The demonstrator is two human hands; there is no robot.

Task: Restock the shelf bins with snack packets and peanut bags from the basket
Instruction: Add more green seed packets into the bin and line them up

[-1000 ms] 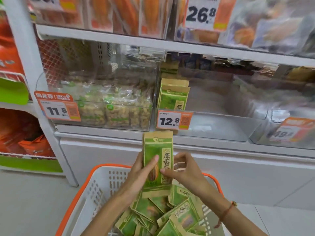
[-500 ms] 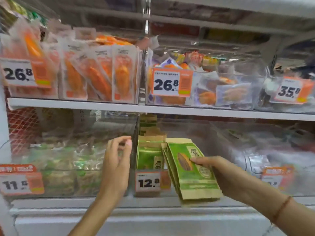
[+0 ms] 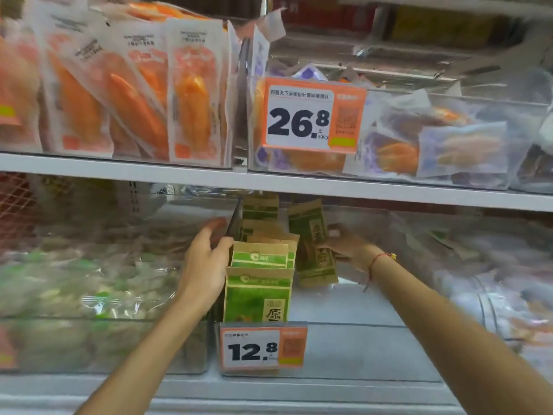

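Here, nearest me at lower centre, the 12.8 price tag fronts the clear bin I am filling. Just behind the tag stands the front green packet, upright and label forward, heading a row that runs back along the bin's left side; I judge the row is kept on edge so each face shows and more fit in.

My left hand rests against the left flank of that row, fingers loosely bent around its side and thumb near the second packet. It steadies rather than clamps, I think, to stop the row toppling while I load beside it.

Further in, right of centre, my right hand grips the new green packets, fingers curled behind them and the lower end tilted slightly outward. They hang inside the bin just beside the standing row, above the bare floor of the bin, not yet set down. How many are in the grip I cannot tell.

To the left, the neighbouring bin holds clear nut bags. Above the white shelf, orange pouches lean at upper left, beside a 26.8 tag.
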